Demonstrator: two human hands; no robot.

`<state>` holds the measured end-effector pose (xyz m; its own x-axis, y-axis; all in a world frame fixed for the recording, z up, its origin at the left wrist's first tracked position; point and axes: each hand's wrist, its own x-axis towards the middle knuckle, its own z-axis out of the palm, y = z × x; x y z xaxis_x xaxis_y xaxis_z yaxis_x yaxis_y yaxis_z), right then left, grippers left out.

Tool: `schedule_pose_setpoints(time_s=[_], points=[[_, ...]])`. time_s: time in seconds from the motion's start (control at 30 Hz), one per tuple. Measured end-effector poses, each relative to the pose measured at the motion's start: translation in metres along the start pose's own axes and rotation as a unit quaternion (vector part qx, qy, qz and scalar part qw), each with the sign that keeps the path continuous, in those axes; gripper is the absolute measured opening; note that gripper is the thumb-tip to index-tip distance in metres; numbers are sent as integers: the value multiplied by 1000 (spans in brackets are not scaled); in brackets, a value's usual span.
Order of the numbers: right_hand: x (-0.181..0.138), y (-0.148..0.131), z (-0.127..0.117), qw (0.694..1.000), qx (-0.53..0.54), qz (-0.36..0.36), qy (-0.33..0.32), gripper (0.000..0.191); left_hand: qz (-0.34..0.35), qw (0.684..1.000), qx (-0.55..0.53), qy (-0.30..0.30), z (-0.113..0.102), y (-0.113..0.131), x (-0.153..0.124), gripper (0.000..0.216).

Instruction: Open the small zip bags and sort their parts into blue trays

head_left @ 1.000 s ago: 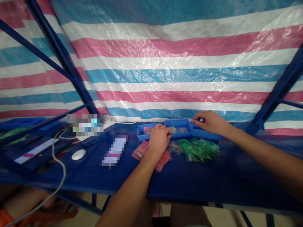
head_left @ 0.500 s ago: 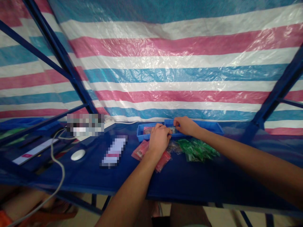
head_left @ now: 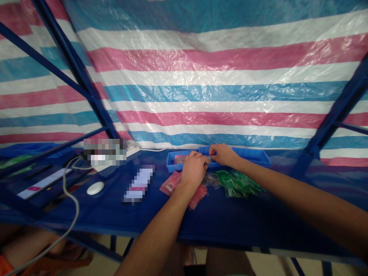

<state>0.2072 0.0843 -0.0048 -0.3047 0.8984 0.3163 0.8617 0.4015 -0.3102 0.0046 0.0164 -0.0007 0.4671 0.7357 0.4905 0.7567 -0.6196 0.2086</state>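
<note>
Both hands [head_left: 209, 163] at tray rim [head_left: 172, 167]

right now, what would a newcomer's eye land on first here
First the striped tarp, pink, white and blue, filling the whole back. Then the left hand and right hand, meeting over a small clear packet at the blue trays on the far edge of the blue table. Just nearer lie heaps of pink packets at the left and green packets at the right.
</note>
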Motion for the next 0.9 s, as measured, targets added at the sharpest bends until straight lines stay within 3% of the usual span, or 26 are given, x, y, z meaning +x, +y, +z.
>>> schedule_pose_setpoints(time_s=[0.2, 0.37, 0.57, 0.73, 0.9], points=[[2, -8, -2, 999, 0, 30, 43, 13, -6, 1000, 9, -1, -1, 2, 0, 15], [-5, -10, -31, 993, -12, 16, 116, 9, -9, 1000, 5, 4, 0, 1, 0, 18], [-10, 2, -45, 988, -25, -54, 143, 13, 0, 1000, -13, 5, 6, -5, 2, 19], [-10, 8, -42, 982, -27, -42, 181, 13, 1, 1000, -29, 11, 9, -10, 3, 23], [-13, 33, -66, 958, 22, -1, 284, 8, -4, 1000, -21, 11, 8, -8, 2, 24]])
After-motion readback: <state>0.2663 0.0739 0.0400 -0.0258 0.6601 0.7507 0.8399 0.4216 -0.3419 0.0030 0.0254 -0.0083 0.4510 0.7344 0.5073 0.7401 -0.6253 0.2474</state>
